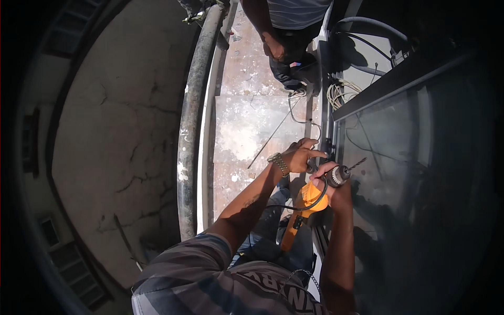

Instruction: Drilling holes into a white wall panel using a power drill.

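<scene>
My right hand (326, 177) is wrapped around the front of a yellow corded power drill (311, 200), just behind its toothed metal chuck (338, 175). A spiral drill bit (358, 163) sticks out of the chuck toward the glass on the right. My left hand (300, 156), with a metal watch (279, 164) on its wrist, is beside the drill. Its fingers reach out toward the dark window frame (326, 144); whether they touch it I cannot tell. The drill's black cord (299, 208) loops across its body. Part of the drill's handle lies close against my torso.
A co-worker's hand (276, 48) and dark trousers are ahead on the same walkway (236, 121). Left runs a thick worn pipe rail (192, 115), with a drop beyond it. Large glass panes (399, 136) stand right. A thin rod (269, 138) and coiled cable (341, 93) lie ahead.
</scene>
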The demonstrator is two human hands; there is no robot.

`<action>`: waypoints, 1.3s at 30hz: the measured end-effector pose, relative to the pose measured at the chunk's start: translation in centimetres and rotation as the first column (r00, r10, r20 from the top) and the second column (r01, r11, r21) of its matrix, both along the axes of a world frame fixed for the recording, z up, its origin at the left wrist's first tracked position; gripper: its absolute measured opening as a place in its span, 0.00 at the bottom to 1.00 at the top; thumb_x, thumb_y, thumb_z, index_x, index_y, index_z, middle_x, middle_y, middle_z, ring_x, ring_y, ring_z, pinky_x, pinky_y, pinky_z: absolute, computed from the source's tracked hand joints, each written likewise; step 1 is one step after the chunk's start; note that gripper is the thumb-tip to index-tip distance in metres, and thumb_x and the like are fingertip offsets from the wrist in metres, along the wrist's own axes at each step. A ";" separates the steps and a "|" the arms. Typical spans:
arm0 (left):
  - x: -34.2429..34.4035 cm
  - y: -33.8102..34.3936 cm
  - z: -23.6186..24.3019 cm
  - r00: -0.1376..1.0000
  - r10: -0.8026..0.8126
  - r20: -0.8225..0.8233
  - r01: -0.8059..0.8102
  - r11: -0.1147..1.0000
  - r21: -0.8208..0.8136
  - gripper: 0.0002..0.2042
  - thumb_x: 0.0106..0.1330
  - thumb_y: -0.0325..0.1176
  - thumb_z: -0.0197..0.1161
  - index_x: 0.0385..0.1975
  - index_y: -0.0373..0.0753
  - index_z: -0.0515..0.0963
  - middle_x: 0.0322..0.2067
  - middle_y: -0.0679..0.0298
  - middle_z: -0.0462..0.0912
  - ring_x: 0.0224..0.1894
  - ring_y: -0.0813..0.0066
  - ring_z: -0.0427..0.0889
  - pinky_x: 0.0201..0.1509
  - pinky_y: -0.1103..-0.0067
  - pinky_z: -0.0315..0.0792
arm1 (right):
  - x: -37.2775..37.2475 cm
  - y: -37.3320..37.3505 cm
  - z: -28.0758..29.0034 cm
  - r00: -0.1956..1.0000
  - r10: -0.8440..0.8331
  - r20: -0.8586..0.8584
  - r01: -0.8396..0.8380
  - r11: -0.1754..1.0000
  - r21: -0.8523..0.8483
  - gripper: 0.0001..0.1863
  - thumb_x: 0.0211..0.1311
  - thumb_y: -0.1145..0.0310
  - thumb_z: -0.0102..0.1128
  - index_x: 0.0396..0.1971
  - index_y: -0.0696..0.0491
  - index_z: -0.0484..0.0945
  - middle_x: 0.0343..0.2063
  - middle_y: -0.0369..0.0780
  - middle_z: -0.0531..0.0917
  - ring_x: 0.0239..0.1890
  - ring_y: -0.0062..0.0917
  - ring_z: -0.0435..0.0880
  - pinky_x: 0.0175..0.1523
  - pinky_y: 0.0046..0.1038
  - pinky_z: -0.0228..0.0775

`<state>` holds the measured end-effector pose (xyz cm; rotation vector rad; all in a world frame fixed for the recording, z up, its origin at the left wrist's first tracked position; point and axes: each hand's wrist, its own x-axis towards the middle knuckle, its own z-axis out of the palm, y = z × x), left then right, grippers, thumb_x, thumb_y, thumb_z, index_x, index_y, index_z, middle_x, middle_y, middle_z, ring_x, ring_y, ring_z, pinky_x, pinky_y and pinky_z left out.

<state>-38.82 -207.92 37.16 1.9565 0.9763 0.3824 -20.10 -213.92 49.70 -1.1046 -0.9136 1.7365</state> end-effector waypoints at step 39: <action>-3.6 37.4 4.7 0.865 0.028 -0.501 -0.198 0.936 -0.290 0.12 0.68 0.36 0.63 0.46 0.40 0.85 0.41 0.55 0.88 0.47 0.59 0.86 0.55 0.67 0.76 | 2.1 36.1 11.0 0.950 -0.272 0.154 0.200 0.908 0.368 0.13 0.50 0.84 0.71 0.32 0.55 0.78 0.33 0.35 0.78 0.38 0.22 0.78 0.45 0.26 0.73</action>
